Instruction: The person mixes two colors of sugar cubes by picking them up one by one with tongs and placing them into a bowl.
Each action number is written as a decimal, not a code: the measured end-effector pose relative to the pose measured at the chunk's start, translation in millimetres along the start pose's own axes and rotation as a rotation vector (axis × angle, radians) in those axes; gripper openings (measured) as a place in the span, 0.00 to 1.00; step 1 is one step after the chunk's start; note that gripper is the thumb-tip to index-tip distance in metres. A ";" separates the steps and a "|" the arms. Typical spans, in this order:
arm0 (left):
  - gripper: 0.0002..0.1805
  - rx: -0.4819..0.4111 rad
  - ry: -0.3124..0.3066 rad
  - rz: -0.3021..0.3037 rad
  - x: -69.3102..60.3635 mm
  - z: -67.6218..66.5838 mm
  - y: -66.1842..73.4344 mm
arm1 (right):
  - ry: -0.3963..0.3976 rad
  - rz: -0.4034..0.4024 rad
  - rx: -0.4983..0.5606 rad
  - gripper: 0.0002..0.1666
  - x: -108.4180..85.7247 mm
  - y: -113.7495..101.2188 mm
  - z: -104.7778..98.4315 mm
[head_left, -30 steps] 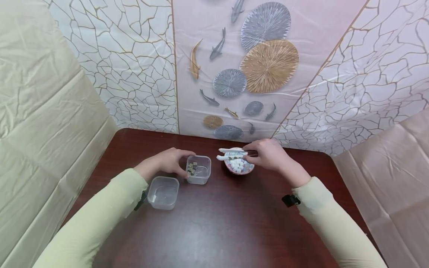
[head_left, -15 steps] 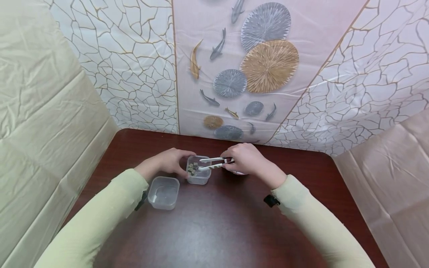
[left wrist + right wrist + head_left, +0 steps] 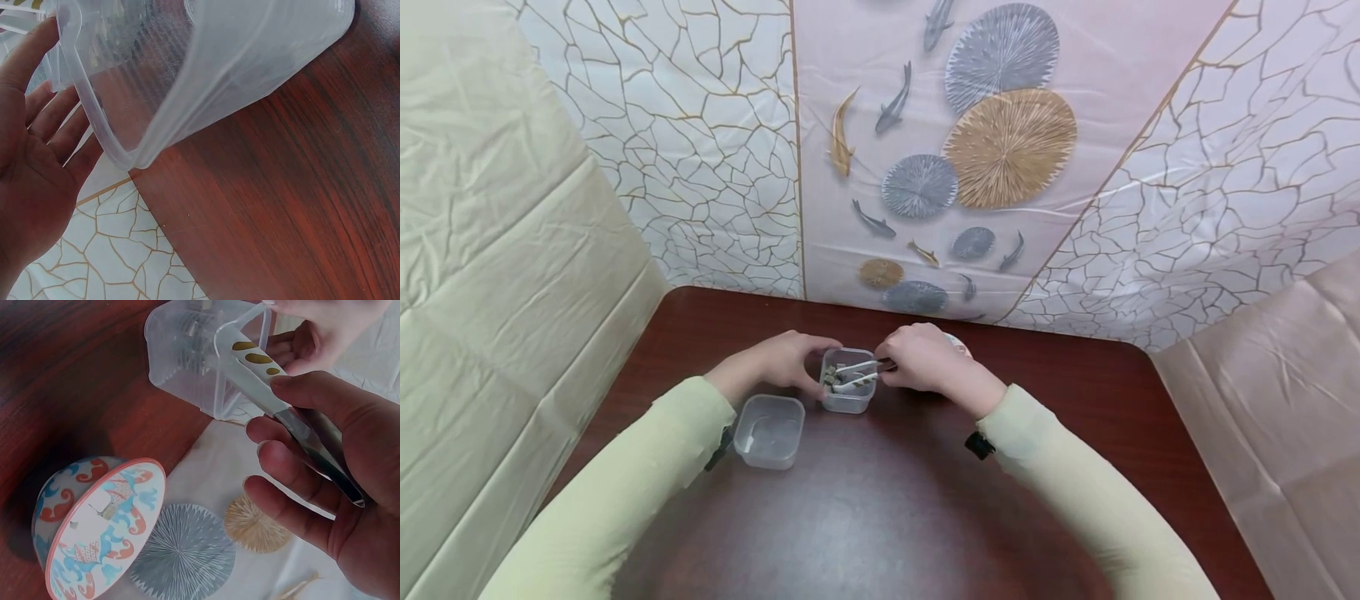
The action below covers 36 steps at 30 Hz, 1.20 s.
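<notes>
A small clear plastic container (image 3: 848,406) holds several grey-green cubes (image 3: 831,379). My left hand (image 3: 784,360) grips its left side, thumb at the near corner and fingers at the far one. Between thumb and fingers, my right hand (image 3: 917,357) holds tongs (image 3: 253,372) with white arms and a metal handle; their tips reach down inside this container. Whether a cube is between the tips I cannot tell. Right of the container, a patterned bowl (image 3: 65,494) is mostly hidden by my right hand in the head view. White cubes (image 3: 87,515) lie in it.
A second clear plastic container (image 3: 767,437) stands nearer me, by the left wrist, with a small white piece inside. Patterned cloth (image 3: 917,275) hangs behind the dark red wooden table (image 3: 865,517); plain beige cloth (image 3: 512,292) flanks it.
My right hand has moved left from over the bowl, carrying the tongs, and their tips have gone down into the container of grey-green cubes. My left hand stays in place.
</notes>
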<state>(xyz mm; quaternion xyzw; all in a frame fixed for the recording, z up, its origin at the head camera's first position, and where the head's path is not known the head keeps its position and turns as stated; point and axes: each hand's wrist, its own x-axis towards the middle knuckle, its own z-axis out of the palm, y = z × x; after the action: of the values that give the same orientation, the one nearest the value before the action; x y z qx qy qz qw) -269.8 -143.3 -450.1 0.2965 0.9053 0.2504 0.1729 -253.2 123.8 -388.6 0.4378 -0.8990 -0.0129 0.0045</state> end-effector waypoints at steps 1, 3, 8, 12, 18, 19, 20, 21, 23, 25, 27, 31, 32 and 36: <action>0.47 0.003 0.001 0.000 -0.1 -0.4 0.4 | -0.001 -0.005 0.000 0.12 1.3 -0.3 0.6; 0.47 0.004 -0.001 -0.002 -0.3 -1.3 1.5 | -0.003 -0.013 0.003 0.13 3.4 -0.9 1.6; 0.47 0.012 0.002 0.002 -1.2 -2.6 3.5 | -0.021 -0.024 0.003 0.12 7.6 -2.2 4.2; 0.47 0.004 0.004 0.013 -1.7 -1.7 3.5 | -0.042 -0.022 -0.010 0.14 10.0 -3.3 5.6; 0.47 0.006 0.009 0.019 -1.7 -1.5 3.1 | -0.013 -0.030 -0.010 0.18 8.5 -2.6 4.5; 0.47 0.009 0.009 0.018 -1.5 -1.6 2.7 | -0.004 -0.033 -0.006 0.18 7.7 -2.3 4.0; 0.47 0.011 0.008 0.016 -1.5 -1.6 2.3 | 0.005 -0.035 -0.003 0.18 6.9 -2.0 3.5; 0.47 0.011 0.006 0.012 -1.2 -1.4 1.5 | 0.011 -0.036 -0.001 0.18 5.7 -1.8 2.5; 0.47 0.010 0.004 0.010 -0.5 -1.1 0.8 | 0.025 -0.038 0.005 0.17 2.1 -1.2 -0.3; 0.47 0.010 0.004 0.009 0.2 -0.8 0.3 | 0.032 -0.040 0.010 0.15 -2.4 -0.6 -4.1; 0.47 0.009 0.005 0.010 0.8 -0.3 -0.2 | 0.039 -0.032 0.022 0.10 -7.8 0.4 -7.7; 0.47 0.011 0.007 0.013 1.5 0.6 -1.5 | 0.061 -0.012 0.061 0.02 -19.3 3.7 -13.8; 0.48 0.012 0.007 0.014 1.5 0.8 -1.8 | 0.072 -0.009 0.067 0.03 -22.2 5.1 -14.5; 0.48 0.019 0.011 0.016 1.3 1.1 -2.5 | 0.134 -0.017 0.095 0.02 -35.2 12.1 -19.2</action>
<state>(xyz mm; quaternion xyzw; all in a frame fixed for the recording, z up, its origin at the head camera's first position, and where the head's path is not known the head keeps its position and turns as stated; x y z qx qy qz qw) -271.4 -143.8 -452.6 0.3041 0.9060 0.2449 0.1634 -240.7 158.6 -368.9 0.4450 -0.8925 0.0591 0.0438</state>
